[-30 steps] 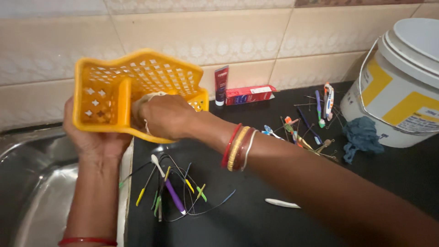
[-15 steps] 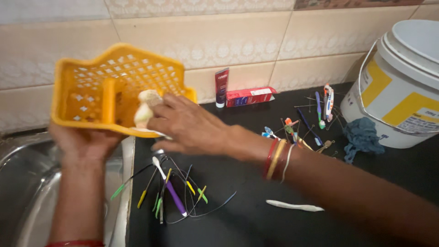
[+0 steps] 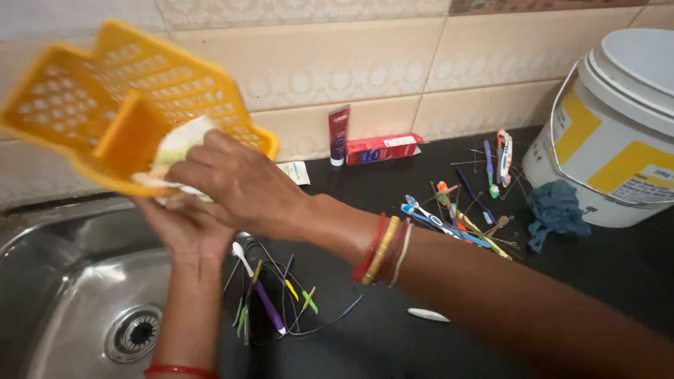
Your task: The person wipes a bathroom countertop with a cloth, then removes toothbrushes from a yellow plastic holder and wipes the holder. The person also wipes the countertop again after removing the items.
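Observation:
A yellow perforated plastic basket (image 3: 119,91) is held tilted above the steel sink (image 3: 63,281), blurred by motion. My left hand (image 3: 179,224) grips its lower edge from underneath. My right hand (image 3: 232,184), with bangles at the wrist, presses a pale cloth or sponge (image 3: 179,144) against the basket's rim. On the black counter below lies a heap of thin coloured picks and a purple toothbrush (image 3: 270,302).
A white and yellow bucket (image 3: 618,133) stands at the right with a blue rag (image 3: 558,214) beside it. More toothbrushes (image 3: 460,217) lie mid-counter. A toothpaste tube (image 3: 338,133) and red box (image 3: 382,149) rest against the tiled wall. A white strip (image 3: 428,315) lies near the front.
The basket has swung left and upward over the sink. My right hand followed it with the pale cloth, moving from the basket's inside to its rim.

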